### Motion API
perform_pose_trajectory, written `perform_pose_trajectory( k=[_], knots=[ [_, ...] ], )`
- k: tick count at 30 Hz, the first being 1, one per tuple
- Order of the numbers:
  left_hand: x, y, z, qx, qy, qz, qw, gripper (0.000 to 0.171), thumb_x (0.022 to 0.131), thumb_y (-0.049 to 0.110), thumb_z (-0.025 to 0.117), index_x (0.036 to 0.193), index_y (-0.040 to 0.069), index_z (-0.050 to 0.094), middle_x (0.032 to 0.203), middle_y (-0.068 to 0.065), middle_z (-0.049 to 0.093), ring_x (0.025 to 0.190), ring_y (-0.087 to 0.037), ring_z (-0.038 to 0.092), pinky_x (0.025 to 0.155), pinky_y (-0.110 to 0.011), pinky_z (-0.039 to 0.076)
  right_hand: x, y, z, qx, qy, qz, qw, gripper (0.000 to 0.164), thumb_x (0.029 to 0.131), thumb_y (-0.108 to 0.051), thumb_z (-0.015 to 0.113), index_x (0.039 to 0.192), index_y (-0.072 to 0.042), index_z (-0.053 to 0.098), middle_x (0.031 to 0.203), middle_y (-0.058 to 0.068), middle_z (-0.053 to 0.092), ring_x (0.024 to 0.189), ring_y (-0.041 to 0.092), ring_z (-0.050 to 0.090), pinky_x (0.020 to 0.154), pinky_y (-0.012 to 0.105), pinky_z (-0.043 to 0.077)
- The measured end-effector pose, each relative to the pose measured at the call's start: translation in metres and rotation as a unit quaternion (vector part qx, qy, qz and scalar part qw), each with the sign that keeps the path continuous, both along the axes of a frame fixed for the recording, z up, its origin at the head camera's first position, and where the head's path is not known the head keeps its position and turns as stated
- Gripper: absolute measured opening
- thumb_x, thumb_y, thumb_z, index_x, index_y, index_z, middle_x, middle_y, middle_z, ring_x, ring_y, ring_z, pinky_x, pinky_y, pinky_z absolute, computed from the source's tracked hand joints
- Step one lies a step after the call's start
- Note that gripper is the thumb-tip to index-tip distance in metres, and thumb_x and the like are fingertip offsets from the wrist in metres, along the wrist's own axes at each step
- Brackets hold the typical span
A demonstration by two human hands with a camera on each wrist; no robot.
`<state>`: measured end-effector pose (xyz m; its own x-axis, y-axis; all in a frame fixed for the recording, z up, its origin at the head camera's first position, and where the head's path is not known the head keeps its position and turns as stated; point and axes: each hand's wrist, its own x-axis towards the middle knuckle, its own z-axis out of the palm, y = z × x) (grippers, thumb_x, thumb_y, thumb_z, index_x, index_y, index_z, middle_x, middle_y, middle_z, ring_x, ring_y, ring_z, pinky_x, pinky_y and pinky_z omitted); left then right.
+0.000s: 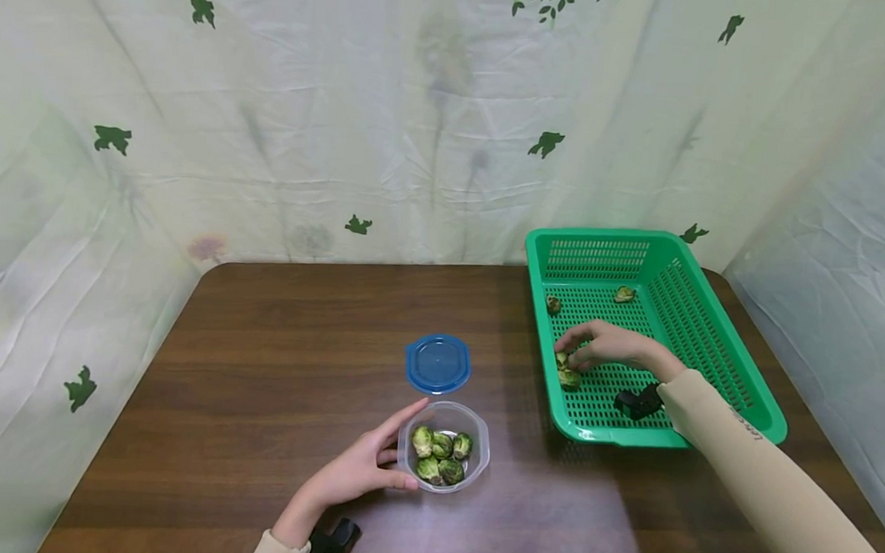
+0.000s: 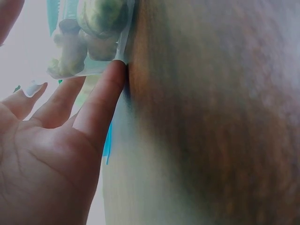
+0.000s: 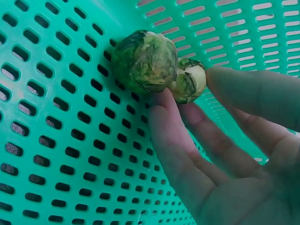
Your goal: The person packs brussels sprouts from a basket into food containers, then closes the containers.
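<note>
The relation that matters most is how the smaller sprout (image 3: 191, 82) sits in the right hand (image 1: 610, 345), against the left wall of the green basket (image 1: 614, 435); it lies at the left end of that hand's reach, and the grip there is pinching it, one digit on one side and fingertips on the other; the larger sprout (image 3: 145, 61) sits right beside it, on the near side in the head view and close to the fingertips, so the room for the digits looks tight on that flank; both are roundish, and no clear long axis can be told for the smaller one; the right hand is much the nearer of the two, two further sprouts lying in the far part of the basket; the left hand (image 1: 361, 468) is well apart, to the left and near, its thumb and fingers set around the left side of the clear container (image 1: 483, 446), which stands on the surface (image 1: 320, 328) with five sprouts (image 1: 441, 446) inside; from the right grip that container lies left and nearer, the basket's left wall standing between; the blue lid (image 1: 438, 363) lies just beyond the container.
</note>
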<state>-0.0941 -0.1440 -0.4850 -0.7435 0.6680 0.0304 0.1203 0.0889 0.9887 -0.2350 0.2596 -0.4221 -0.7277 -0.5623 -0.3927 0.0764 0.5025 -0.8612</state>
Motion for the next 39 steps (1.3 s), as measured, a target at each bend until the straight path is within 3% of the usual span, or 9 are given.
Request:
perform_pose_trajectory(
  k=[13, 21, 30, 39],
  knots=[
    [0.0, -0.0008, -0.0005, 0.001, -0.009, 0.0, 1.0, 0.093, 0.084, 0.007, 0.074, 0.154, 0.016, 0.015, 0.154, -0.022, 0.018, 0.123, -0.038, 0.046, 0.094, -0.034, 0.047, -0.0025, 0.0014, -0.0005, -0.016, 0.032, -0.027, 0.999, 0.032, 0.088, 0.007, 0.058, 0.119, 0.013, 0.055, 0.111, 0.022, 0.058, 0.097, 0.026, 0.06, 0.085, 0.043, 0.053],
    [0.0002, -0.0012, -0.0009, 0.003, -0.011, 0.001, 0.9999, 0.093, 0.084, 0.007, 0.074, 0.154, 0.018, 0.015, 0.154, -0.021, 0.017, 0.123, -0.038, 0.046, 0.094, -0.034, 0.047, -0.0048, -0.0007, -0.0006, -0.021, 0.015, -0.04, 0.999, 0.038, 0.09, 0.002, 0.061, 0.125, 0.011, 0.052, 0.122, 0.025, 0.055, 0.103, 0.027, 0.06, 0.089, 0.042, 0.051],
    [0.0, -0.0013, -0.0017, -0.001, 0.0, 0.003, 1.0, 0.092, 0.083, 0.007, 0.074, 0.154, 0.019, 0.016, 0.154, -0.019, 0.02, 0.125, -0.036, 0.044, 0.096, -0.035, 0.045, -0.0067, -0.0042, -0.001, -0.022, 0.004, -0.058, 0.998, 0.03, 0.092, 0.002, 0.057, 0.121, 0.01, 0.053, 0.101, 0.016, 0.065, 0.097, 0.025, 0.062, 0.09, 0.043, 0.05],
    [-0.0001, -0.0009, -0.0016, 0.001, -0.006, 0.0, 1.0, 0.092, 0.084, 0.007, 0.074, 0.154, 0.018, 0.016, 0.155, -0.017, 0.019, 0.124, -0.036, 0.046, 0.095, -0.034, 0.046, -0.0077, -0.0041, 0.0034, -0.026, 0.033, -0.07, 0.997, 0.026, 0.094, -0.001, 0.056, 0.117, 0.009, 0.053, 0.098, 0.018, 0.063, 0.091, 0.032, 0.06, 0.086, 0.048, 0.051]
  ],
)
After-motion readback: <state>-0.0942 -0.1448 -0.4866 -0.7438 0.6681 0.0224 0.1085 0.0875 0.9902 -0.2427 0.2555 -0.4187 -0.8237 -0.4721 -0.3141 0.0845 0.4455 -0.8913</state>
